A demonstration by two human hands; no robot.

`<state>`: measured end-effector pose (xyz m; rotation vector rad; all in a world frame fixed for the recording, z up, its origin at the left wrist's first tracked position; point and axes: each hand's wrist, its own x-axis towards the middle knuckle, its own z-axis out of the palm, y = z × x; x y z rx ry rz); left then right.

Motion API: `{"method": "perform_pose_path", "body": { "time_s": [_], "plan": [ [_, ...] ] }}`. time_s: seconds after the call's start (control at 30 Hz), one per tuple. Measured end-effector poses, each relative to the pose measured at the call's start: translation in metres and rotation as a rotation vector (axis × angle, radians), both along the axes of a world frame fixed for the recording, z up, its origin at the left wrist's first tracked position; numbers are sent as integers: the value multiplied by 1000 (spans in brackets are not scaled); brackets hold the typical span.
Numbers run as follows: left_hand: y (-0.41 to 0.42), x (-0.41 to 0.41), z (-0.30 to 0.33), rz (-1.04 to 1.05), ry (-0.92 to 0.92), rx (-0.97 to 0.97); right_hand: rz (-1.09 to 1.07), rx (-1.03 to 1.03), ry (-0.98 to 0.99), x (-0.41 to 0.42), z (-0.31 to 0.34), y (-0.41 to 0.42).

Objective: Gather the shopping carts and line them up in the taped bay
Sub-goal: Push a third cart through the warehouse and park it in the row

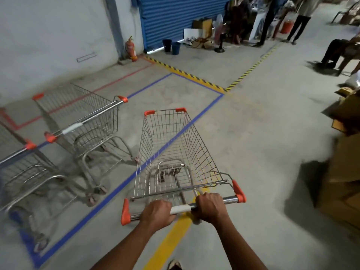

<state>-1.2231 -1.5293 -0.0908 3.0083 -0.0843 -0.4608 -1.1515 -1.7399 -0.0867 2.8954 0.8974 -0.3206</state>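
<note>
A wire shopping cart (171, 149) with orange corner caps stands in front of me, its basket straddling the blue tape line (202, 114) of the floor bay. My left hand (156, 212) and my right hand (211, 207) both grip its handle bar (181, 209), either side of the white sleeve. Inside the blue-taped bay a second cart (83, 117) stands angled, handle toward me. A third cart (25, 172) sits at the left edge, partly cut off.
Stacked cardboard boxes (344, 172) crowd the right side. A yellow floor line (169, 244) runs under me. Hazard-striped tape (187, 74), a fire extinguisher (131, 48), two buckets (172, 46) and a blue shutter (181, 14) lie ahead. People (300, 18) stand at the far right.
</note>
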Motion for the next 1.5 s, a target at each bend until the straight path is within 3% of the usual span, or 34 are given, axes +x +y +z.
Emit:
{"method": "perform_pose_path", "body": {
  "time_s": [0.4, 0.77, 1.33, 1.5],
  "plan": [
    [-44, 187, -3, 212, -24, -73, 223, -29, -40, 235, -1, -26],
    [-72, 373, -7, 576, -64, -40, 483, 1, -6, 466, 8, -9],
    [18, 549, -10, 761, -49, -32, 645, -11, -63, 663, 0, 113],
    [60, 591, -17, 763, -81, 47, 658, 2, -93, 707, -2, 158]
  ]
}}
